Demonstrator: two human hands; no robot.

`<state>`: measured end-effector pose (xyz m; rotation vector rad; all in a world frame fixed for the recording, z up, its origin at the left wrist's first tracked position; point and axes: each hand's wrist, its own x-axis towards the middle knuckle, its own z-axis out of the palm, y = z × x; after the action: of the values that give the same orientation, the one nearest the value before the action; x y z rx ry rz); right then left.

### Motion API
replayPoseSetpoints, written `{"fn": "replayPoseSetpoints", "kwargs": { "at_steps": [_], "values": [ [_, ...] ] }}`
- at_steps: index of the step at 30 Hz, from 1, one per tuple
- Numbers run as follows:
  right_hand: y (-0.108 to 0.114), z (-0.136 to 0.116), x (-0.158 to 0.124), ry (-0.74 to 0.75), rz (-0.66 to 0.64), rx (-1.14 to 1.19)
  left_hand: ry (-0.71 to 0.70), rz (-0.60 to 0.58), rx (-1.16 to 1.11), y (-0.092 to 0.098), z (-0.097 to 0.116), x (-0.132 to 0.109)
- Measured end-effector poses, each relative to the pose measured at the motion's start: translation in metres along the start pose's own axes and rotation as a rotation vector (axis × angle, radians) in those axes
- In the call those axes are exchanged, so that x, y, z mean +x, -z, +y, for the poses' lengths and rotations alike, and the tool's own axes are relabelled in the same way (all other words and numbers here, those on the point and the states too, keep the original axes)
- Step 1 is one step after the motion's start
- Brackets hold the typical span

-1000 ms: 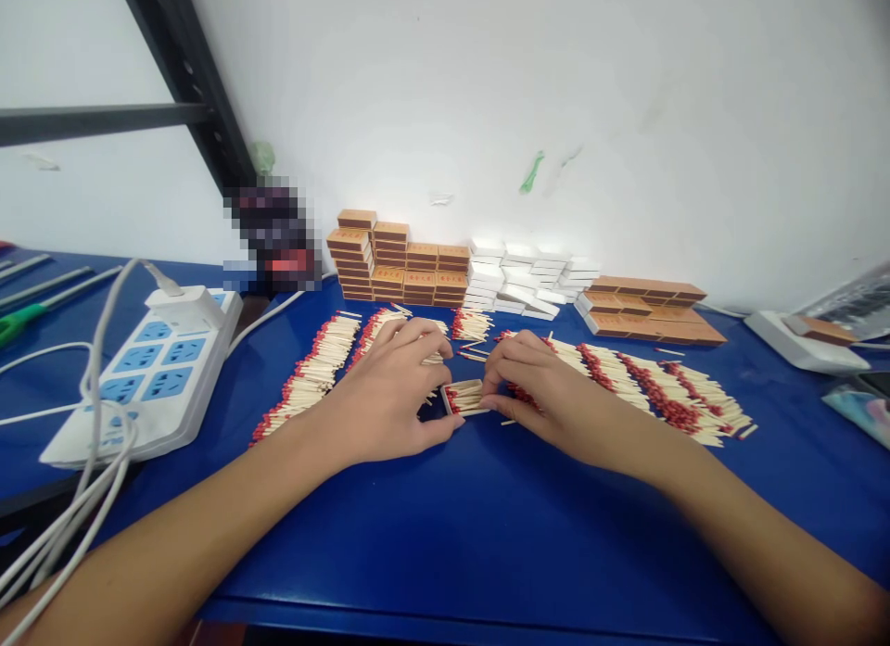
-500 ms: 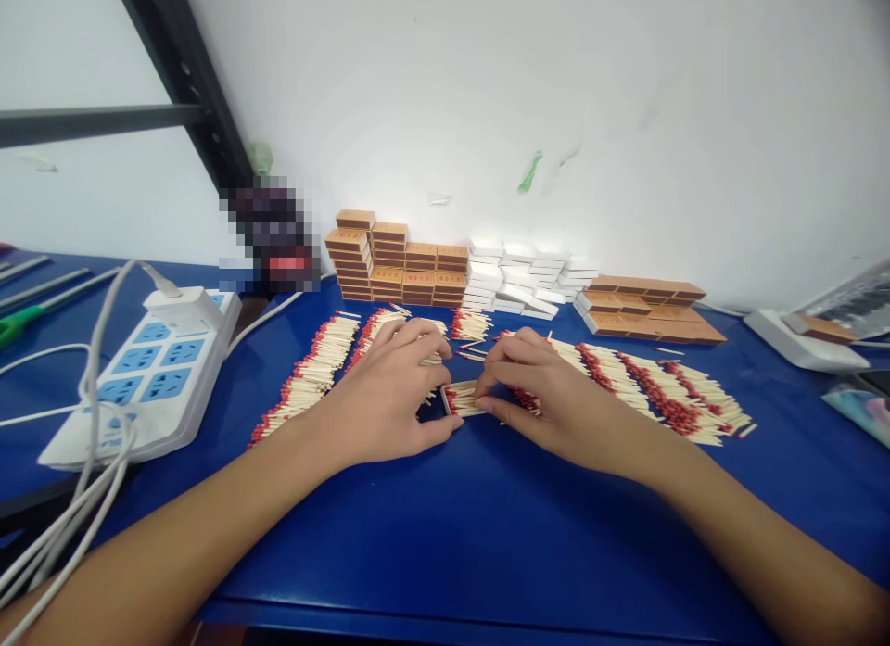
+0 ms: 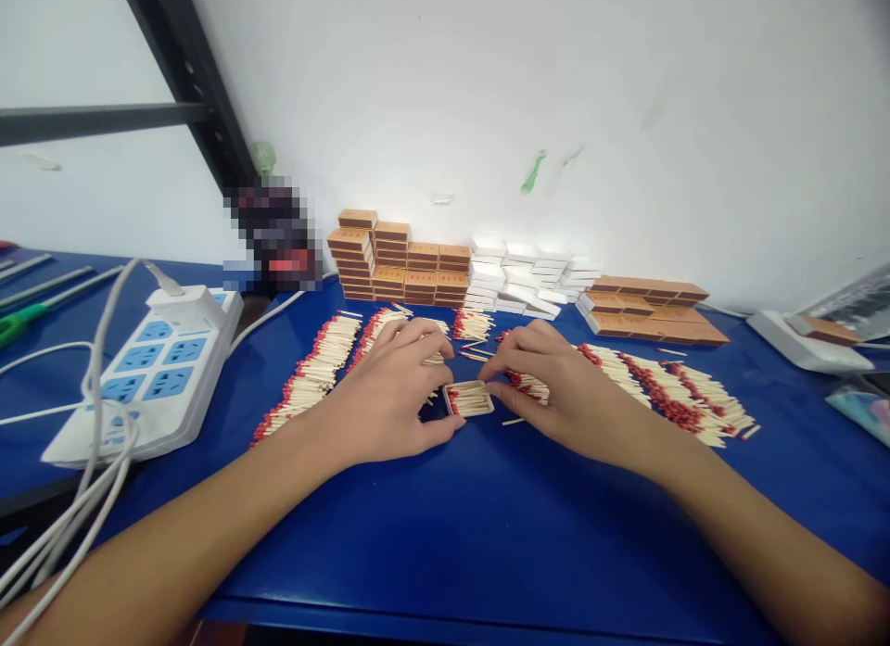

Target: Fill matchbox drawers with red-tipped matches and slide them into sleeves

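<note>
Blue tabletop [image 3: 445,535] runs to one pale wall [image 3: 417,90] beyond the person's two hands. One open tray [image 3: 476,413] lies between them, partly filled with red-tipped matches too overlapped to count. The left hand [image 3: 389,386] is spread, thumb and fingers around the tray's near end; whether they press it cannot be told. The right hand [image 3: 546,377] has thumb and forefinger close together at the opposite end; whether they pinch anything cannot be told. Loose matches [image 3: 326,359] lie in rows on both sides of the grip. Behind it stand two groups of brown matchboxes [image 3: 420,285], some with red characters too small to read, and between them one white stack [image 3: 525,280]. One power strip [image 3: 177,373] sits left of the left hand.
</note>
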<state>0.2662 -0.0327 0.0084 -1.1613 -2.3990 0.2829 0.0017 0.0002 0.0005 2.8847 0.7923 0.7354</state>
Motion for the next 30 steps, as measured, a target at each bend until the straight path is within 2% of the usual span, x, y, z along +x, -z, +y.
{"fn": "replayPoseSetpoints", "kwargs": {
  "at_steps": [4,9,16,22,26,30],
  "values": [
    [0.000,0.005,0.001,-0.023,-0.016,-0.014,0.000,0.001,-0.002,0.000,0.000,0.000],
    [0.000,-0.001,0.004,-0.043,-0.025,0.011,0.003,0.007,-0.002,0.000,0.001,0.000],
    [-0.005,-0.002,0.003,0.001,-0.038,0.036,-0.001,0.007,0.003,-0.001,0.000,0.000],
    [-0.010,0.021,0.008,-0.001,0.159,-0.103,-0.004,0.005,-0.012,0.000,0.000,0.000],
    [-0.017,0.037,0.013,-0.013,0.136,-0.225,-0.003,0.000,-0.014,0.000,0.001,0.000],
    [-0.019,0.040,0.014,-0.025,0.078,-0.278,-0.001,0.005,-0.011,0.000,0.000,0.000]
  ]
}}
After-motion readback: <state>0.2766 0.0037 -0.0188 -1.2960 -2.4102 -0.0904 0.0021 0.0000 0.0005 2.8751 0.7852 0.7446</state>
